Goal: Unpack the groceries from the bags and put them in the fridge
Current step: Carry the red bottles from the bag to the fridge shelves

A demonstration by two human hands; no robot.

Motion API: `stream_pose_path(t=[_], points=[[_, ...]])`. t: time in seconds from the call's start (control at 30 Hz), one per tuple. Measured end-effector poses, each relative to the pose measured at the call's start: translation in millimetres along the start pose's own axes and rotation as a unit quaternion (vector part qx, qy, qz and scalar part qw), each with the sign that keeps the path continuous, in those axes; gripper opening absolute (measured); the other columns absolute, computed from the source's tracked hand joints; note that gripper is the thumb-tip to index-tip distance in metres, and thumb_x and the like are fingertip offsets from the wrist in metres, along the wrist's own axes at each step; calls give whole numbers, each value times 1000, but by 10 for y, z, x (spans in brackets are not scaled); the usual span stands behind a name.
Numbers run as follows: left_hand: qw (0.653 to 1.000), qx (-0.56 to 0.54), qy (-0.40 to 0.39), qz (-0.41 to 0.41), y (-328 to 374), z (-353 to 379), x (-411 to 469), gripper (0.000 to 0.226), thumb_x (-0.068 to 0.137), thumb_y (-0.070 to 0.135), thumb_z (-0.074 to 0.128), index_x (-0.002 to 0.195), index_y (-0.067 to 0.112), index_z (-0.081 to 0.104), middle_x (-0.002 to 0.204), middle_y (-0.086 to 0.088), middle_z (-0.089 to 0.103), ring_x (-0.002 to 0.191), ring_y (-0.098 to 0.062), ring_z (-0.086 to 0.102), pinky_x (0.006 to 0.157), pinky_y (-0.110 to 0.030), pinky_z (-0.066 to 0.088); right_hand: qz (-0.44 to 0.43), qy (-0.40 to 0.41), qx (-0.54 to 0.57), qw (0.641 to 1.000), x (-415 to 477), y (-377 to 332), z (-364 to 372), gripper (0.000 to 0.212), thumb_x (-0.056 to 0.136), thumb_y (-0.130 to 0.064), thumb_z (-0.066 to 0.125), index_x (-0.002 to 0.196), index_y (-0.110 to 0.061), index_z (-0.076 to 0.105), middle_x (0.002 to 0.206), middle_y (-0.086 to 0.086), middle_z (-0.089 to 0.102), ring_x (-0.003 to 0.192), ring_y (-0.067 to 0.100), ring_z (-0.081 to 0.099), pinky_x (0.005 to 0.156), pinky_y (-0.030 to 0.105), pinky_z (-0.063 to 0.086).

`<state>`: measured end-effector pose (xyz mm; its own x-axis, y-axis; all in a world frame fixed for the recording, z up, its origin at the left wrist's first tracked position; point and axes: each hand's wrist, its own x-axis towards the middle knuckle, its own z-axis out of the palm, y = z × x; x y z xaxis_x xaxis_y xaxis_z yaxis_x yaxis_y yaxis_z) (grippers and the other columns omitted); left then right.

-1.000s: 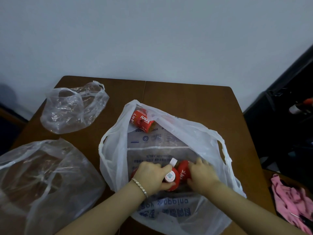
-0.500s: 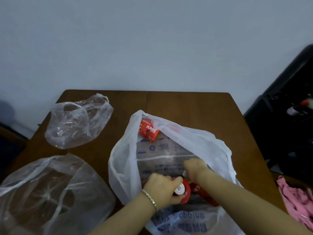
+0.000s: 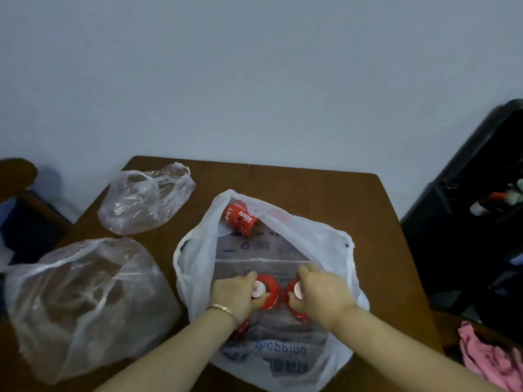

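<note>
A white shopping bag (image 3: 198,250) with blue print lies open on the brown table (image 3: 325,193). Inside it, my left hand (image 3: 235,295) grips a red juice bottle (image 3: 270,290) by its neck, white cap facing up. Beside it, my right hand (image 3: 322,292) grips a second red juice bottle (image 3: 295,312) the same way. A third red bottle labelled JUICE (image 3: 240,220) lies on its side at the far end of the bag. Both held bottles are partly hidden by my fingers.
A large clear plastic bag (image 3: 85,301) sits at the near left of the table, a smaller crumpled clear bag (image 3: 141,199) at the far left. Pink cloth (image 3: 486,352) lies at the lower right. A dark open case (image 3: 475,222) stands to the right.
My right hand has moved from deeper in the bag onto a second red bottle. Both bottles now stand cap-up side by side, and the view has shifted back from the table.
</note>
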<state>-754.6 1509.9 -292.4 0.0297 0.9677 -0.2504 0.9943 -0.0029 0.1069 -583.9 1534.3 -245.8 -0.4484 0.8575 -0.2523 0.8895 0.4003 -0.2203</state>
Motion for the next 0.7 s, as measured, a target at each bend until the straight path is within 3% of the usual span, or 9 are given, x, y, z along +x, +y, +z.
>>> stream_pose_path(t=[0.17, 0.27, 0.37, 0.57, 0.7], points=[[977, -113, 88, -158, 296, -434, -318, 42, 88, 58, 44, 110, 22, 48, 112, -2, 64, 103, -22, 60, 80, -29, 43, -92, 58, 33, 993, -49, -49, -375, 23, 87, -41, 53, 86, -21, 41, 103, 1, 60, 88, 20, 60, 67, 25, 36], [952, -118, 170, -225, 370, -860, -627, 43, 86, 59, 48, 110, 24, 50, 112, -1, 63, 104, -23, 60, 77, -27, 40, -158, 84, 54, 982, -148, -189, -694, 23, 86, -44, 54, 88, -23, 45, 99, -1, 61, 81, 16, 56, 69, 25, 42], [935, -89, 221, -262, 358, -1228, -1060, 40, 84, 63, 47, 93, 24, 44, 101, -2, 65, 96, -26, 63, 72, -30, 42, -208, 93, 45, 973, -249, -437, -989, 19, 87, -43, 55, 88, -24, 51, 90, -2, 63, 75, 14, 54, 68, 23, 41], [908, -39, 240, -342, 237, -1618, -2242, 41, 82, 67, 46, 91, 27, 49, 93, 5, 62, 83, -15, 57, 64, -27, 38, -327, 65, -32, 942, -662, -1255, -1269, 24, 83, -44, 57, 93, -22, 54, 85, -3, 53, 77, 14, 53, 68, 24, 41], [877, -54, 235, -415, 220, -1511, -3255, 38, 82, 65, 48, 82, 26, 46, 84, 6, 57, 81, -15, 56, 63, -26, 35, -432, 88, -75, 894, -1272, -1934, -1210, 23, 80, -44, 57, 80, -22, 49, 75, -5, 51, 71, 15, 51, 54, 23, 34]])
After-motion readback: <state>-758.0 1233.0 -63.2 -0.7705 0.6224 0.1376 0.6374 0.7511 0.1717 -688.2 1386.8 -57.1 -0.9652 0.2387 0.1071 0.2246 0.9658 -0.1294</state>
